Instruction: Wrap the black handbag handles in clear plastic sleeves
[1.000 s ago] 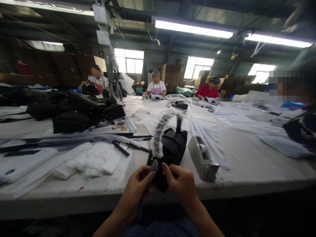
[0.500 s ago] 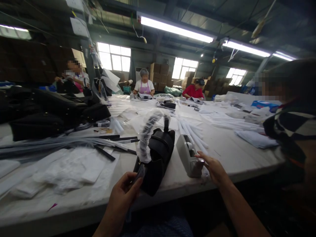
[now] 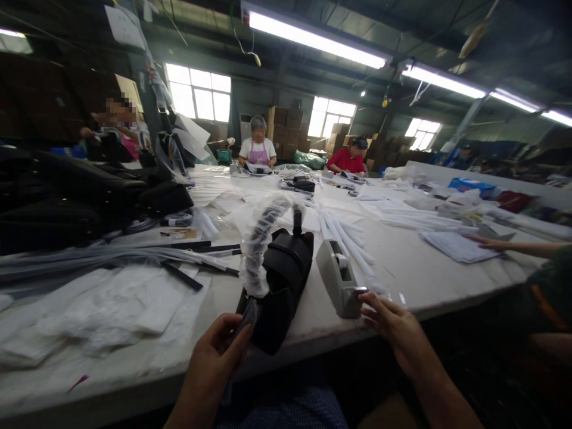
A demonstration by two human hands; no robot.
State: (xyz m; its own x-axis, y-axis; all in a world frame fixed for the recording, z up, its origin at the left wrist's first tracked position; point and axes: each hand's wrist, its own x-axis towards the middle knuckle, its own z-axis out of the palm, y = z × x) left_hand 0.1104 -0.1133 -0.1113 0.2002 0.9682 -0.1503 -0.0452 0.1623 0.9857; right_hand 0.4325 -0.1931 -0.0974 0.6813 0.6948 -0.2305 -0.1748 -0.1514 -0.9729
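Observation:
A black handbag (image 3: 281,280) lies at the table's near edge, its handle (image 3: 261,238) wrapped in white foam sheet. My left hand (image 3: 218,348) pinches a small clear wrap at the bag's near corner. My right hand (image 3: 388,325) is at the front end of a grey tape dispenser (image 3: 337,280), fingers pinched where the tape comes off; the tape itself is too thin to make out.
White foam sheets (image 3: 116,310) and thin black straps (image 3: 187,262) lie to the left, with more black bags (image 3: 80,196) behind. Rolled white wraps (image 3: 348,238) lie beyond the dispenser. Another person's hand (image 3: 487,241) rests on paper at right. Several people work at the far end.
My right hand left the bag and moved right to the tape dispenser. My left hand stays on the bag's corner. The view has swung right.

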